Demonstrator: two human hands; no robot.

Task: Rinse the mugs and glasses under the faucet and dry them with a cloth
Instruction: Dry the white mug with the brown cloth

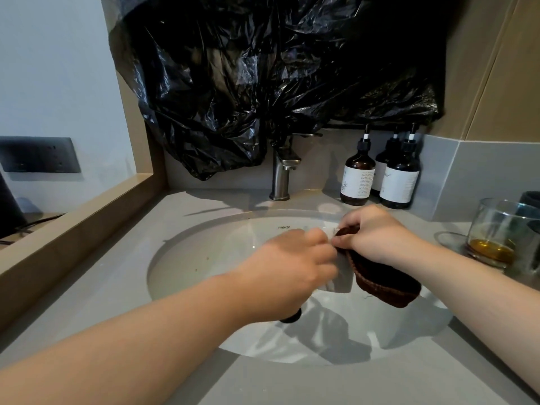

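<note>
While the left grip holds the glass over the sink, the right grip (pinching the cloth) should wipe round its rim gently.

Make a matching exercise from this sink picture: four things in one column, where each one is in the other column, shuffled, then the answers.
1. dark cloth
2. clear glass
3. glass with amber liquid
4. pump bottles

A. on the counter, far right
B. held by the left hand over the basin
C. behind the basin, right of the faucet
D. gripped by the right hand

Pairs: 1-D, 2-B, 3-A, 4-C
</note>
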